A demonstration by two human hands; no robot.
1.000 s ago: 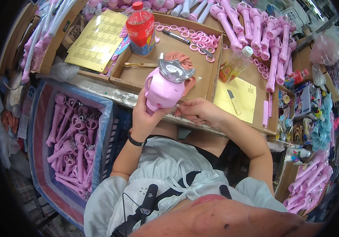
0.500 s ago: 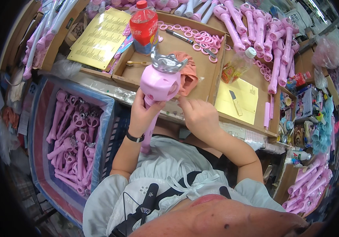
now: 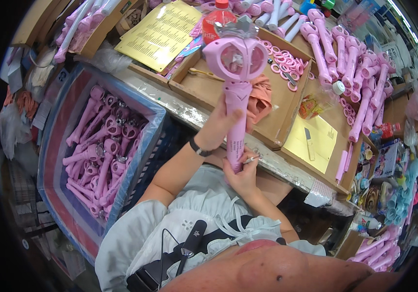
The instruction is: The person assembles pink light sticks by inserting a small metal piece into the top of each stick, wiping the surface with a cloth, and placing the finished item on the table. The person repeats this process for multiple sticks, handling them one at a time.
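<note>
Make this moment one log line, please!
left hand: grips pink wand, upper handle | right hand: on wand's lower end, with thin stick | behind wand: crumpled orange piece | left side: blue crate of pink wands

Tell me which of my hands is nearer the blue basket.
Left. Your left hand holds the pink wand to the right of the blue basket; your right hand, lower on the wand, is farther right and closer to your body.
</note>
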